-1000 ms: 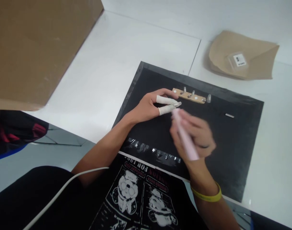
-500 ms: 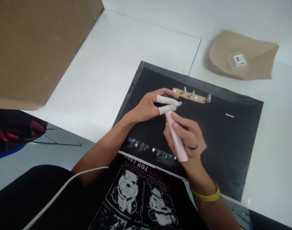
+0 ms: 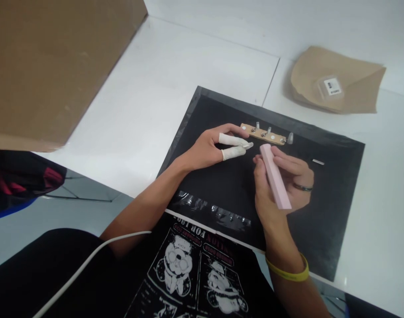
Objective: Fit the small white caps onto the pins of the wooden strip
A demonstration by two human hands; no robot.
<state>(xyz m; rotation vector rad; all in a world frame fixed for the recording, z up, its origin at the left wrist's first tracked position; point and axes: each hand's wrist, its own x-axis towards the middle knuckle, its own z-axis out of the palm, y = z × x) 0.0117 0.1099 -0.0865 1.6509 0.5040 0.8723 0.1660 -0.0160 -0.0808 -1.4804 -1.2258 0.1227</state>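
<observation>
My left hand (image 3: 208, 148) pinches a clear false nail tip (image 3: 249, 145) between two fingers covered in white finger cots. Its outstretched bare finger reaches the left end of a light wooden strip (image 3: 267, 137), which carries small metal clips and upright clear nail tips. Apart from the left hand, my right hand (image 3: 283, 181) is closed around a long pink nail buffer block (image 3: 275, 176). The block is tilted, its upper end toward the wooden strip. Beneath both hands lies a black mat (image 3: 221, 176).
A small silvery strip (image 3: 318, 162) lies on the mat to the right. Clear nail tips (image 3: 215, 208) sit along the mat's near edge. At the back right, a brown paper bag (image 3: 357, 88) bears a clear labelled case (image 3: 330, 87). A large cardboard box (image 3: 56, 66) stands at left.
My right hand has drawn the pink buffer block away to the right, off the nail tip, and turned it somewhat. My left hand keeps its pinch almost unmoved.
</observation>
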